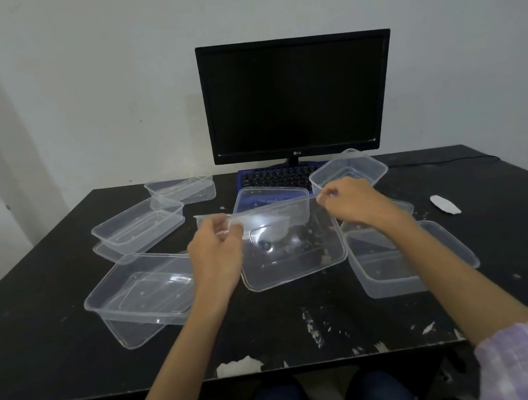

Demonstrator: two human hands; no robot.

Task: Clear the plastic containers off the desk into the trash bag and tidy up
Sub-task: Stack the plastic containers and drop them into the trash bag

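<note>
Several clear plastic containers and lids lie scattered on the black desk (72, 351). I hold one clear container (293, 250) tilted above the desk's middle, its open side toward me. My left hand (218, 257) grips its left rim and my right hand (353, 204) pinches its upper right corner. Other containers sit at the near left (139, 294), mid left (138, 225), far left (179, 189), near right (400, 261) and far right (347, 169). No trash bag is in view.
A dark monitor (299, 95) stands at the back of the desk with a black keyboard (274, 177) on a blue base in front of it. A white scrap (445, 204) lies at the right. A cable (456, 158) runs along the far right edge.
</note>
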